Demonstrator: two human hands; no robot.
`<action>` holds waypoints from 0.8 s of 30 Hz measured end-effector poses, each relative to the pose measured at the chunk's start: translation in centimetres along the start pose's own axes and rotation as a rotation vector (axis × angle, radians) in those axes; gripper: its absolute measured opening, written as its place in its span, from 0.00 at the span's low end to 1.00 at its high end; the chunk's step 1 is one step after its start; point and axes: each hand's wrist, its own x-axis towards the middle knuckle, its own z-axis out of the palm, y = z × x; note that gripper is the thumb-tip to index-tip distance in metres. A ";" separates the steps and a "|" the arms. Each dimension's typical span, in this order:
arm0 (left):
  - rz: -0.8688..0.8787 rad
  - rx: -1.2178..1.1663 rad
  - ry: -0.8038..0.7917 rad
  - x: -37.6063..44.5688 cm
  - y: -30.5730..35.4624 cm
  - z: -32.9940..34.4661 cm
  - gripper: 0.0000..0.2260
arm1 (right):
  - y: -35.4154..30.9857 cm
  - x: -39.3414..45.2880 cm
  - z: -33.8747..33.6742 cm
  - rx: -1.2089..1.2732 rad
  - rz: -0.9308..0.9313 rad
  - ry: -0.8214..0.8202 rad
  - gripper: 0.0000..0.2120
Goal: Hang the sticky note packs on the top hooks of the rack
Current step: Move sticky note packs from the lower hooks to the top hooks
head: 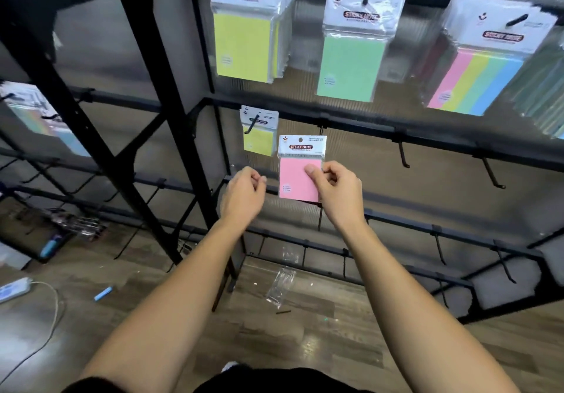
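Two bare forearms reaching up from the bottom edge, right hand [331, 190] pinching the right edge of the pink sticky note pack [300, 169]. Left hand [244, 193] just left of that grip, fingers curled on nothing. Above the grip, stacks on the top hooks: yellow packs [244, 39], green packs [352, 63], striped packs [476, 78].

black rack [335, 118] carries hanging sticky note packs [244, 39]; clear wrapper [280, 283] lies on wood floor [320, 340].
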 end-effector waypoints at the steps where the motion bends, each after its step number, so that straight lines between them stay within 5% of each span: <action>1: 0.013 -0.001 0.013 1.0 -0.3 -0.3 0.08 | -0.2 0.3 0.5 -0.007 0.004 0.011 0.15; 10: 0.064 0.046 -0.066 10.1 -2.3 -0.8 0.25 | -1.3 1.6 4.3 -0.029 0.052 0.105 0.15; 24: 0.030 0.011 -0.167 11.2 -1.1 -0.6 0.16 | -2.6 0.8 6.0 -0.084 0.093 0.186 0.18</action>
